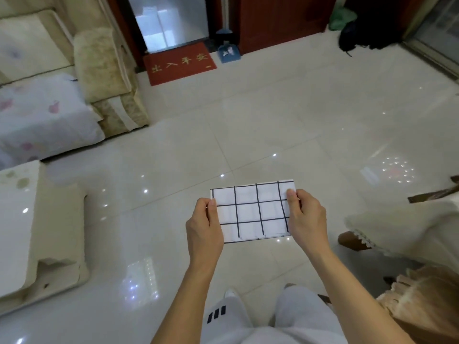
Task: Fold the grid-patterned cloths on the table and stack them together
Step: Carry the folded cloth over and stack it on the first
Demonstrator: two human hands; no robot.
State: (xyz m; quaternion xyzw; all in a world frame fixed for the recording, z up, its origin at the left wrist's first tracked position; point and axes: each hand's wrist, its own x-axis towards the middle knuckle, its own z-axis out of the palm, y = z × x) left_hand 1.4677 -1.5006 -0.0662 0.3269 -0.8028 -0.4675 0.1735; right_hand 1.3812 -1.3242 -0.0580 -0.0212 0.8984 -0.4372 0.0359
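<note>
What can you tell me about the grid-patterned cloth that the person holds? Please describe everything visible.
The grid-patterned cloth is white with thin black lines forming squares. It looks like thin fabric, folded into a flat rectangle; layered edges show along its near side. It is held in the air above the glossy tiled floor, roughly level and slightly tilted. The left hand pinches its left edge and the right hand pinches its right edge. Nothing else touches it.

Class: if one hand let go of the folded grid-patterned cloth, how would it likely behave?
The grid cloth would probably droop: only the left hand and right hand pinching its sides keep it taut. It seems light, and its layered lower edge might fall open.
</note>
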